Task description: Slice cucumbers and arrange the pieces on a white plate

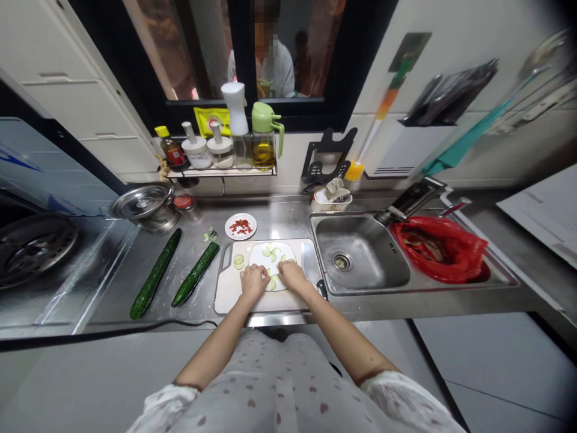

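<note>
A white plate (pixel 261 255) rests on the cutting board (pixel 229 296), with thin pale-green cucumber slices (pixel 271 251) laid out on it. My left hand (pixel 255 281) is over the plate's near left side, fingers bent and closed at a cucumber slice. From the right, my right hand (pixel 291 275) reaches over the plate, its fingers curled together at a slice by the near right side. The fingers partly cover these slices. Left of the plate, a few more slices (pixel 238 261) lie stacked on the board. A knife (pixel 311 264) lies along the board's right side.
Left of the board lie a whole cucumber (pixel 155 273) and a cut cucumber (pixel 195 275). Behind stands a small plate of red bits (pixel 240 227). A sink (pixel 360 252) and red bag (pixel 439 249) are right; a lidded pot (pixel 153 207) and seasoning shelf (pixel 220 172) stand behind.
</note>
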A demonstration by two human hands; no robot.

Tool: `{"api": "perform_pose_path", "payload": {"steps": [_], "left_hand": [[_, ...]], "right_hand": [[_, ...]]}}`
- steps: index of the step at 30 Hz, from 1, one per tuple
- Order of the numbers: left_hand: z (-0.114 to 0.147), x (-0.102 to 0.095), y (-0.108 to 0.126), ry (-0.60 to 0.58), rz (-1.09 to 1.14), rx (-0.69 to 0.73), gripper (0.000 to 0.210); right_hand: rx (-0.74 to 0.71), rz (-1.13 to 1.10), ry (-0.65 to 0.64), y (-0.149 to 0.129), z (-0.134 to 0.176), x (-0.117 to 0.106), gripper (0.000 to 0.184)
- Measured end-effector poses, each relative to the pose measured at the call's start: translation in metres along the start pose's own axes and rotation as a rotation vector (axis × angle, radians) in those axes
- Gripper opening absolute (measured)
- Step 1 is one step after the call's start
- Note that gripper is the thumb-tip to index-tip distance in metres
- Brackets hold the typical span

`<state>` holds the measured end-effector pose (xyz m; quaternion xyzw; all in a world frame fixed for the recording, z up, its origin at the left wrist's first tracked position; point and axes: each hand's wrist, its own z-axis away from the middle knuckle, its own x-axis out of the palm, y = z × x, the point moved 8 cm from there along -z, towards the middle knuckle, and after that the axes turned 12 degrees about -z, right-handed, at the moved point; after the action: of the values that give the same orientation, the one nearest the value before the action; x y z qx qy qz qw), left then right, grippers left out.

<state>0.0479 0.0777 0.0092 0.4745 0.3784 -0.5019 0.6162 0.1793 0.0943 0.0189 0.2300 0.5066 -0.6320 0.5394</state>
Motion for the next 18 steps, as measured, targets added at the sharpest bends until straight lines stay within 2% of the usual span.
{"api": "perform_pose_path", "payload": {"steps": [7,18], "left_hand": [[-0.0016,0.0031,-0.0015,-0.004,0.006,-0.015,0.016],[-0.0023,0.0023,-0.0009,-0.013,0.001,-0.021,0.016]], "right_hand": [[0.011,0.027,-0.014,0.0032,0.0019,0.0087,0.024],[0.020,0.001,-0.004,0.0011,0.0076,0.0042,0.022]]}}
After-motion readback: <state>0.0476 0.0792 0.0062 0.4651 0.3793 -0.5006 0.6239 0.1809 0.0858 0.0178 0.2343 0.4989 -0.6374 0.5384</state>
